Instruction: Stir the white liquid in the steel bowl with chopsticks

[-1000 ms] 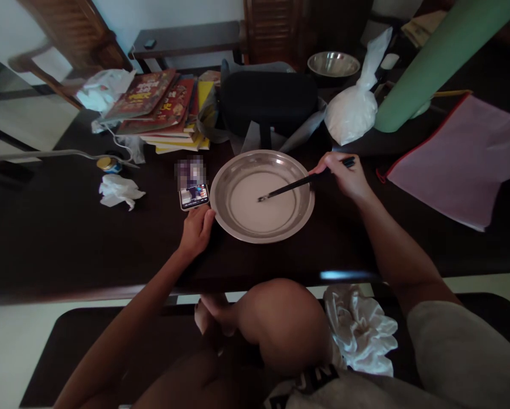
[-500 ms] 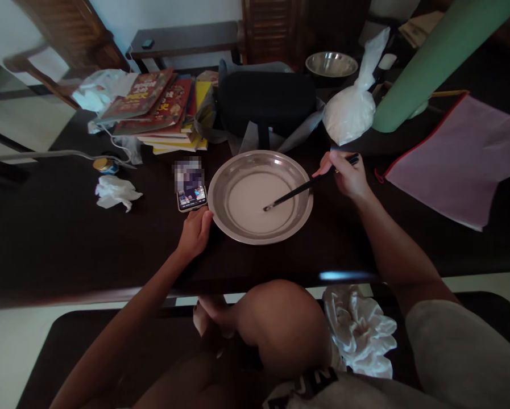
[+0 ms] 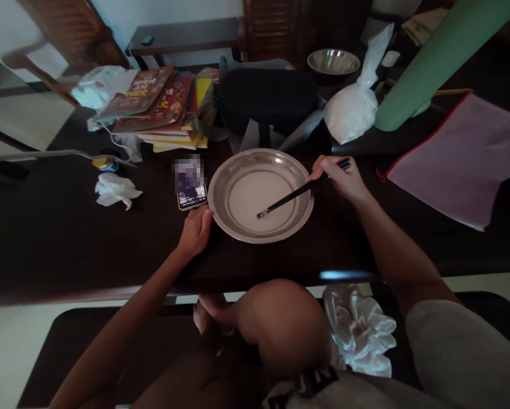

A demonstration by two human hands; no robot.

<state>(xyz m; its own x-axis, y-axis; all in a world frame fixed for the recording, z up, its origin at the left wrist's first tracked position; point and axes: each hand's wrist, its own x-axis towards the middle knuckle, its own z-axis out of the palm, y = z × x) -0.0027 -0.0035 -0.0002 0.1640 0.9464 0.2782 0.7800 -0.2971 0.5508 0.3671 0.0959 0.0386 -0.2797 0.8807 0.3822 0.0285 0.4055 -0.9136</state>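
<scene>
A wide, shallow metal basin (image 3: 220, 213) sits on the dark table, with a whitish, smooth content (image 3: 255, 190) in its bottom. My left hand (image 3: 195, 232) is closed at the basin's left rim, its thumb on the edge and its other fingers partly hidden. In my right hand (image 3: 344, 177), above the table just right of the basin, are black chopsticks (image 3: 291, 196) held close together. They slant down to the left, their pale-smeared tips at the white content. Beside my left hand, a phone (image 3: 191, 196) lies with its screen lit and partly blurred out.
Behind the basin are a black case (image 3: 267, 99) and a stack of books (image 3: 152, 111). A knotted bag of white powder (image 3: 352, 113), a green cylinder (image 3: 425, 74) and a pinkish sheet (image 3: 463, 162) stand or lie right. Crumpled tissue (image 3: 116, 190) and a small jar (image 3: 105, 165) are left.
My right hand has moved slightly, and the chopstick tips have shifted left and a little nearer to me in the basin. My left hand stays at the rim.
</scene>
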